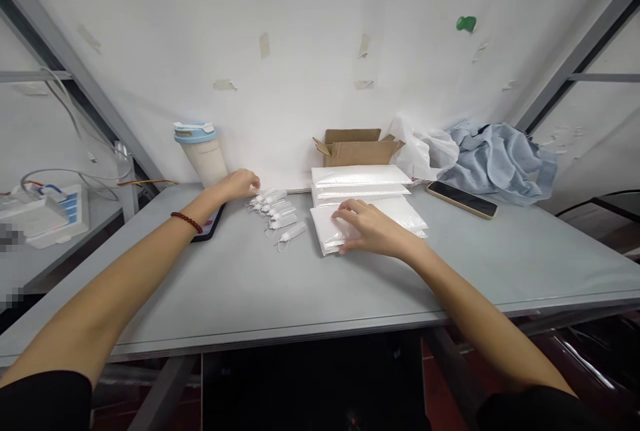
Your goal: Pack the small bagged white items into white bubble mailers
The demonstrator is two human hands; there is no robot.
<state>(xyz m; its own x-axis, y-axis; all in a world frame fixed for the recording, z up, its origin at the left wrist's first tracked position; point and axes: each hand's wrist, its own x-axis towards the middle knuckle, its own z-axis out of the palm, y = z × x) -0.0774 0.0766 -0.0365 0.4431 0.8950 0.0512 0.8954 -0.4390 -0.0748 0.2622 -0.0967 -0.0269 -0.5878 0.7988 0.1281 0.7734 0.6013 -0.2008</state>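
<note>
Now right hand (pixel 373 227) flat on bag stack (pixel 367 223) near edge.

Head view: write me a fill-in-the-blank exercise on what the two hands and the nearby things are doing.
1. The right hand rests flat on a stack of white ____.
2. The left hand reaches the far end of a row of small ____ packets.
3. The cup has a ____ lid.
4. The phone lies ____ the blue cloth.

Missing words: bags; white; blue; in front of
</note>
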